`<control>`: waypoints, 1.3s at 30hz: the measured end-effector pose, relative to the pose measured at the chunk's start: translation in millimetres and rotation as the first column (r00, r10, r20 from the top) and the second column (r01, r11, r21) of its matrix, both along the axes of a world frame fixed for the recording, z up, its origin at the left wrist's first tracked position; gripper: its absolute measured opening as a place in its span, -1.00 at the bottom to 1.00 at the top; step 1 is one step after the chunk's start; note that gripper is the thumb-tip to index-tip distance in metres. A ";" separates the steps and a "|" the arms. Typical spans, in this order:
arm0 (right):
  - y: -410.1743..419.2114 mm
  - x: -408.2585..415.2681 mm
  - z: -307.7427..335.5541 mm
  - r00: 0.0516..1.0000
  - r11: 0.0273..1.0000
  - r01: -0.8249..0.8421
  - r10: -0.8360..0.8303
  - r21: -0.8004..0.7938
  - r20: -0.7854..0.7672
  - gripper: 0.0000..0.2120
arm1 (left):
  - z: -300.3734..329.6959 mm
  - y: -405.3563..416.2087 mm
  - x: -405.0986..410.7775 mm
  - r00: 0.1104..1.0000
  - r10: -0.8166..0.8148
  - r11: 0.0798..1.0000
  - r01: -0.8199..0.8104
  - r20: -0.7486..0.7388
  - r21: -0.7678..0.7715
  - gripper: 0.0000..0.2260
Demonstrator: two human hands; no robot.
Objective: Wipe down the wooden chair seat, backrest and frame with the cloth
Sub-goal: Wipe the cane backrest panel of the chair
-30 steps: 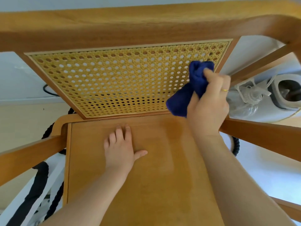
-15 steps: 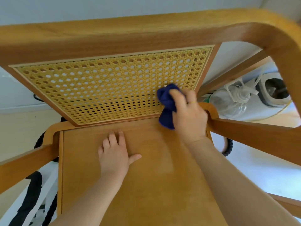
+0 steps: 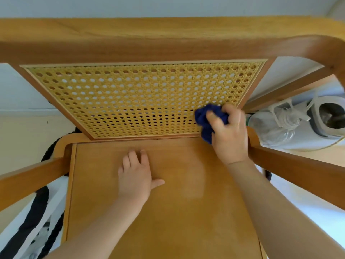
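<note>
I look down on a wooden chair with a flat seat point(image 3: 186, 212), a woven cane backrest panel point(image 3: 130, 98) and a broad curved top rail point(image 3: 168, 40). My right hand point(image 3: 229, 135) is shut on a bunched dark blue cloth point(image 3: 205, 118) and presses it against the lower right corner of the cane panel, just above the seat's back edge. My left hand point(image 3: 135, 178) lies flat on the seat with its fingers spread, holding nothing.
Wooden armrests run along the left point(image 3: 31, 182) and the right point(image 3: 298, 171). Behind the right armrest lie a clear plastic bottle point(image 3: 268, 128) and a grey and white appliance point(image 3: 328, 118). A black and white striped fabric point(image 3: 28, 221) sits at the lower left.
My right hand has carried the cloth down from the upper right of the cane panel to its lower right corner. My left hand has stayed flat on the seat.
</note>
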State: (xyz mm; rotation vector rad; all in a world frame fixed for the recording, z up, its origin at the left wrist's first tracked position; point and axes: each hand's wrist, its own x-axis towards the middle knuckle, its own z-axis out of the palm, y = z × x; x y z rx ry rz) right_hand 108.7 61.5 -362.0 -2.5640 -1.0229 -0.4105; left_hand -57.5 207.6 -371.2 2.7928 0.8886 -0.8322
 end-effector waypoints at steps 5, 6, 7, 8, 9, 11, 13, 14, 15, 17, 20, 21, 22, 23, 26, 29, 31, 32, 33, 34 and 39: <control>-13.6 -18.6 -29.9 0.983 0.990 -0.088 0.069 -0.106 -0.168 -0.71 | -0.1 -0.8 -1.4 1.000 -0.014 1.000 0.014 0.007 -0.001 -0.05; -12.4 -18.8 -22.2 0.973 0.996 -0.060 0.044 -0.067 -0.228 -0.70 | 0.9 -1.4 -1.4 1.000 -0.011 1.000 0.011 0.002 -0.008 -0.05; -8.3 -18.7 -4.1 0.955 0.999 0.022 -0.009 0.040 -0.297 -0.71 | 1.7 -2.2 -0.5 1.000 -0.005 1.000 0.005 -0.004 -0.013 -0.05; -3.4 -15.6 15.2 0.924 0.981 0.105 -0.036 0.163 -0.381 -0.74 | 2.5 -2.6 0.9 1.000 0.000 1.000 0.000 -0.012 -0.015 -0.05; 1.1 -11.4 34.3 0.927 0.952 0.167 -0.064 0.256 -0.369 -0.77 | 3.7 -2.9 2.7 1.000 0.006 1.000 -0.006 -0.022 -0.018 -0.05; 12.6 1.9 71.3 0.942 0.882 0.199 -0.053 0.427 -0.331 -0.79 | 5.2 -3.6 5.3 0.999 0.019 0.999 -0.020 -0.041 -0.035 -0.05; 23.9 15.6 91.7 0.956 0.871 0.176 -0.039 0.460 -0.292 -0.82 | 6.0 -4.7 7.4 0.998 0.019 0.999 -0.021 -0.065 -0.033 -0.06; 29.4 19.5 94.0 0.964 0.887 0.155 -0.041 0.435 -0.261 -0.83 | 6.4 -5.1 7.9 0.997 0.019 0.999 -0.021 -0.075 -0.029 -0.05; 32.3 21.1 89.8 0.977 0.907 0.137 -0.058 0.397 -0.205 -0.81 | 6.4 -5.1 8.7 0.997 0.019 0.999 -0.021 -0.081 -0.025 -0.05; 35.0 18.9 77.7 0.987 0.914 0.121 -0.070 0.387 -0.143 -0.80 | 5.5 -4.3 9.0 0.996 0.012 1.000 -0.014 -0.089 -0.018 -0.05; 30.4 4.8 51.0 0.994 0.958 0.065 -0.039 0.279 -0.098 -0.84 | 4.2 -3.7 7.2 0.997 -0.002 1.000 0.000 -0.084 -0.017 -0.05; 24.8 -0.9 36.6 0.992 0.982 0.052 -0.031 0.180 -0.120 -0.87 | 3.7 -3.7 6.7 0.997 -0.005 1.000 0.004 -0.078 -0.009 -0.05; 17.9 -8.2 21.2 0.983 0.994 0.027 -0.007 0.106 -0.185 -0.91 | 3.4 -3.8 6.1 0.997 -0.007 1.000 0.007 -0.073 -0.002 -0.05; 11.7 -17.2 4.4 0.992 0.999 -0.050 0.048 -0.010 -0.118 -0.85 | 3.3 -3.8 5.3 0.998 -0.008 1.000 0.008 -0.068 0.001 -0.05; 4.8 -34.6 -25.6 0.984 0.974 -0.143 0.122 -0.176 -0.128 -0.74 | 2.0 -3.3 4.2 0.999 -0.019 1.000 0.019 -0.051 0.012 -0.04; 15.1 -33.0 -4.7 0.984 0.992 -0.116 0.108 -0.044 -0.143 -0.65 | 2.6 -1.8 3.8 0.999 -0.010 1.000 0.010 -0.041 0.001 -0.04; 25.5 -23.2 30.7 0.990 0.983 -0.136 0.140 0.121 -0.020 -0.58 | 3.3 -1.4 4.8 0.999 -0.005 1.000 0.005 -0.042 -0.005 -0.03; 34.3 -15.7 51.5 0.988 0.967 -0.152 0.146 0.205 0.041 -0.59 | 4.0 -1.8 4.8 0.999 -0.008 1.000 0.008 -0.046 -0.004 -0.03; 45.0 -8.0 71.6 0.984 0.948 -0.167 0.144 0.270 0.104 -0.61 | 4.3 -1.7 4.5 0.999 -0.017 1.000 0.017 -0.047 0.002 -0.03; 55.3 -1.5 87.6 0.978 0.933 -0.179 0.135 0.311 0.159 -0.64 | 4.4 -1.7 3.9 0.999 -0.025 1.000 0.025 -0.048 0.008 -0.04; 68.6 2.7 66.9 0.947 0.948 -0.195 0.116 0.251 0.298 -0.64 | 2.1 2.6 0.6 0.999 -0.038 0.999 0.038 -0.006 -0.007 -0.05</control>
